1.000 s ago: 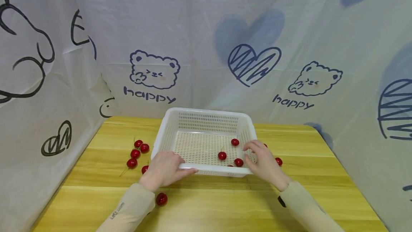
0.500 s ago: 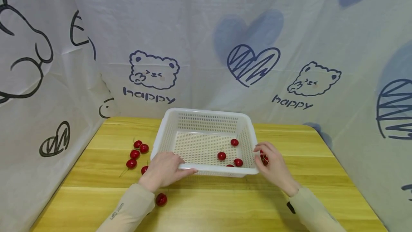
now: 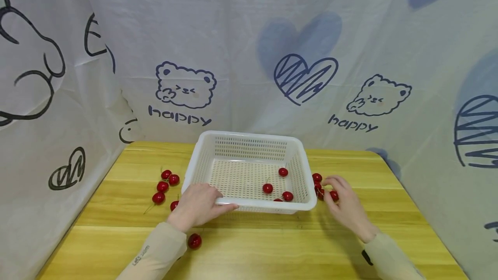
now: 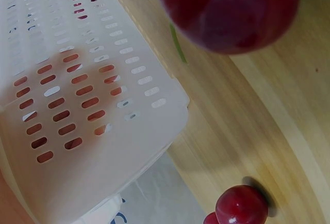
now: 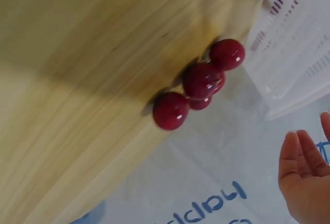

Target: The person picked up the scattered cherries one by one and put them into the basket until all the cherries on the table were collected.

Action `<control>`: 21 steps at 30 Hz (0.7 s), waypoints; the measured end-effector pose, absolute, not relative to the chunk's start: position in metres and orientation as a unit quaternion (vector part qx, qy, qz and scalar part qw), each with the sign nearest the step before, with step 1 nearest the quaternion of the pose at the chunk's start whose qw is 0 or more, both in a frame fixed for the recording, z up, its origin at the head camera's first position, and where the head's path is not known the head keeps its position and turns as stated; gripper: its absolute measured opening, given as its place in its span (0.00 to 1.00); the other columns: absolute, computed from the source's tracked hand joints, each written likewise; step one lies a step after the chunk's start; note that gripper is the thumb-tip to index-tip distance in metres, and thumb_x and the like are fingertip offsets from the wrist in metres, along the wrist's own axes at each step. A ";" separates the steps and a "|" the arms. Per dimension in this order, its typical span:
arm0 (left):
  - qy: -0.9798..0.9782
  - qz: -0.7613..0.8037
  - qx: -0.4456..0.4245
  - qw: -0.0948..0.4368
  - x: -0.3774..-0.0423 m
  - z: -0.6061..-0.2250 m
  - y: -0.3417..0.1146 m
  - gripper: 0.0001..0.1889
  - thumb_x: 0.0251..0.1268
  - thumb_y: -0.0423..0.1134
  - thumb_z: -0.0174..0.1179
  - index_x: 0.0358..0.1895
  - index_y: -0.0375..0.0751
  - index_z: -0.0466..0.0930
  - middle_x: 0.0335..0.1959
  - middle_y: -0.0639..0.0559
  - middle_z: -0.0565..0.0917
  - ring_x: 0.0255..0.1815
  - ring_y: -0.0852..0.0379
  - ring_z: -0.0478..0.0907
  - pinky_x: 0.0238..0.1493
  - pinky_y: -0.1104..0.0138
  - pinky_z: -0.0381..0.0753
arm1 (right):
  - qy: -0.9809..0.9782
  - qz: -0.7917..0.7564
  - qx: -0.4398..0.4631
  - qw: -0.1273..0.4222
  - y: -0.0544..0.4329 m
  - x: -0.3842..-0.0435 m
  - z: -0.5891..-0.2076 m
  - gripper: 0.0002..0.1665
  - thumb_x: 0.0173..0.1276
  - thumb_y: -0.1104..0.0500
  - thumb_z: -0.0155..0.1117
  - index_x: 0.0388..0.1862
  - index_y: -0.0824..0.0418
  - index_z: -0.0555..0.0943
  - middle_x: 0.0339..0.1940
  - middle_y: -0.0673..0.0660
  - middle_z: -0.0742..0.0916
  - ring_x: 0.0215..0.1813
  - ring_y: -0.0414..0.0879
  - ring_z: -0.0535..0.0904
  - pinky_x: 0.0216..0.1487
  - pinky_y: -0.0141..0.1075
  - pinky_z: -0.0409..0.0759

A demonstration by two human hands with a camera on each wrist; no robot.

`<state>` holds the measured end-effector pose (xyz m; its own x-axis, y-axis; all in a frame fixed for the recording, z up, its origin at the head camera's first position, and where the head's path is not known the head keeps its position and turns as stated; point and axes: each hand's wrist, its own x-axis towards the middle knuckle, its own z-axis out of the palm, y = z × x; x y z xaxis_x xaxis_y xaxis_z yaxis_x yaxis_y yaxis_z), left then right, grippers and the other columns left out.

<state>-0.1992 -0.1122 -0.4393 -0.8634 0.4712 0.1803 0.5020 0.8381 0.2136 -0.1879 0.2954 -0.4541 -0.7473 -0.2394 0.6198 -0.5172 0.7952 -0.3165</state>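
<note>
A white plastic basket (image 3: 268, 204) with slotted walls stands mid-table. Several red cherries lie inside, toward its right end, among them a cherry (image 3: 267, 188). My left hand (image 3: 196, 206) grips the basket's front left rim; in the left wrist view its fingers show through the slots. Right of the basket, my right hand (image 3: 349, 205) hovers beside a cluster of cherries (image 3: 317, 177), its thumb and fingers parted and holding nothing. The right wrist view shows the cluster's cherries (image 5: 201, 80) apart from the loosely bent fingers.
More cherries (image 3: 162, 186) with stems lie on the wooden table (image 3: 272, 249) left of the basket. A single cherry (image 3: 194, 241) rests near my left sleeve. A printed cloth (image 3: 241, 55) hangs behind and beside the table.
My right hand has moved out of the basket's right end, over the rim, to the cherries on the right, uncovering several. My left hand and the basket stay put.
</note>
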 end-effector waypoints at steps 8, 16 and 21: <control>-0.958 -0.130 -0.251 0.053 -0.199 -0.440 -0.112 0.29 0.63 0.75 0.52 0.16 0.58 0.74 0.09 0.64 0.64 0.14 0.65 0.59 0.19 0.70 0.59 | -0.917 0.201 0.195 0.285 0.315 -0.187 -0.459 0.14 0.61 0.73 0.65 0.46 0.67 0.80 0.48 0.64 0.83 0.49 0.58 0.81 0.47 0.53 0.80; -0.958 -0.132 -0.250 0.055 -0.200 -0.440 -0.112 0.30 0.63 0.76 0.51 0.16 0.58 0.75 0.09 0.64 0.65 0.14 0.65 0.59 0.19 0.71 0.59 | -0.929 0.171 0.193 0.265 0.332 -0.184 -0.461 0.17 0.60 0.72 0.68 0.48 0.69 0.80 0.48 0.66 0.82 0.49 0.61 0.80 0.47 0.56 0.80; -0.958 -0.131 -0.249 0.054 -0.200 -0.440 -0.112 0.30 0.63 0.76 0.51 0.16 0.58 0.74 0.09 0.64 0.64 0.13 0.65 0.59 0.18 0.71 0.59 | -0.940 0.156 0.188 0.238 0.339 -0.182 -0.462 0.19 0.60 0.70 0.68 0.51 0.70 0.80 0.49 0.69 0.82 0.50 0.64 0.79 0.49 0.59 0.79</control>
<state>-0.2000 -0.1124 -0.4404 -0.8700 0.4631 0.1691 0.4916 0.8413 0.2248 -0.1818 0.3386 -0.4621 -0.8157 -0.2795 0.5065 -0.4284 0.8802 -0.2042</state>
